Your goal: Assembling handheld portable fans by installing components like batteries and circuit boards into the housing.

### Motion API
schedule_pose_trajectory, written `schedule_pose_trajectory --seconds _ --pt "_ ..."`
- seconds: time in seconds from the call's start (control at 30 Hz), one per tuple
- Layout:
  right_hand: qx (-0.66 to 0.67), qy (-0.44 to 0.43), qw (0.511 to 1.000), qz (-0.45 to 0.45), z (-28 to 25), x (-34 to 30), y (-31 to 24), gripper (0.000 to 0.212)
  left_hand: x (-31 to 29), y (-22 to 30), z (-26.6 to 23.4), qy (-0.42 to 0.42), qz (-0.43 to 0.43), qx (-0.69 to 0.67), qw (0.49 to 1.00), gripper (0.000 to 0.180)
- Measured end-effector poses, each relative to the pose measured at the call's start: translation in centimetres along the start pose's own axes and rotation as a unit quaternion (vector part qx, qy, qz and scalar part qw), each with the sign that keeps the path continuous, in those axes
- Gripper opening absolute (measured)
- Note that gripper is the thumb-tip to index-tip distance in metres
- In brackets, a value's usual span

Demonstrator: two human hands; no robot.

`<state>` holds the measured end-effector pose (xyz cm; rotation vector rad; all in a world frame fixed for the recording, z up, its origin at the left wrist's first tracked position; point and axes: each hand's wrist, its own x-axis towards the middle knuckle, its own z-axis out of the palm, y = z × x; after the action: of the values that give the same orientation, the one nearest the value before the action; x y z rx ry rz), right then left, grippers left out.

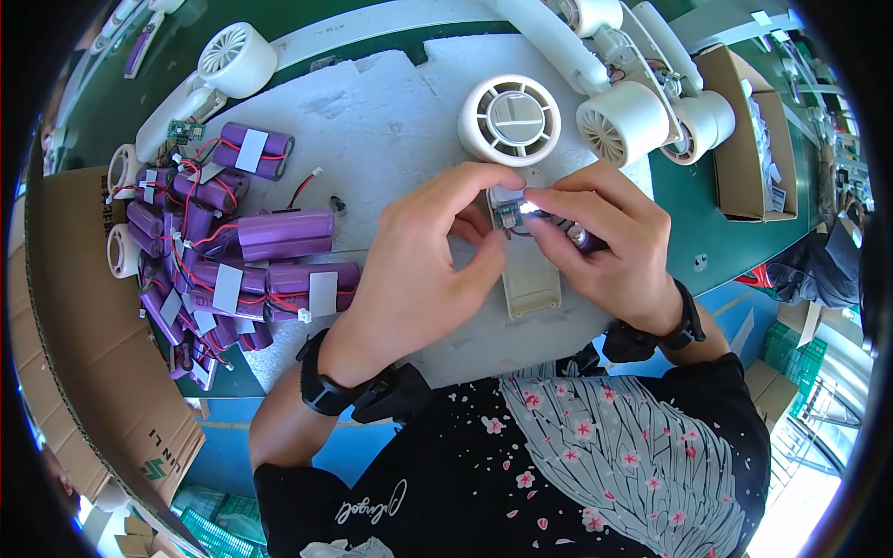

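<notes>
If our bare right hand (609, 232) tugs unevenly, the small green circuit board (508, 216) could slip off the long cream plastic casing (532, 284), which lies between that hand and our left hand (420, 237), long axis running away from us, squared end nearest. Both hands' fingers curl by the board; whether gripping, we cannot tell.

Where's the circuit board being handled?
Head view, just right of centre: the circuit board is between the left hand and right hand, at the cream casing, below the round spoked part.
</notes>
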<state>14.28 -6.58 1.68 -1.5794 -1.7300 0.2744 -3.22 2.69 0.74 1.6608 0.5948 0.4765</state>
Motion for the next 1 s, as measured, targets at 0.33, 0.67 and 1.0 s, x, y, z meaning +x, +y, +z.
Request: schedule_pose_trajectory --seconds 0.33,0.67,1.0 --pt "-0.033 0.007 0.999 -0.025 0.3 0.1 -0.1 0.03 -0.1 -0.2 0.1 0.014 -0.007 -0.025 1.0 0.035" --pt "-0.048 -0.001 0.998 -0.05 0.5 0.2 -0.1 0.029 0.1 -0.9 0.7 0.087 0.015 -0.063 0.994 0.028" --pt "0.039 -0.08 0.992 0.091 -0.8 0.5 0.1 0.034 0.4 0.3 -0.3 0.006 0.067 0.129 0.989 0.037"
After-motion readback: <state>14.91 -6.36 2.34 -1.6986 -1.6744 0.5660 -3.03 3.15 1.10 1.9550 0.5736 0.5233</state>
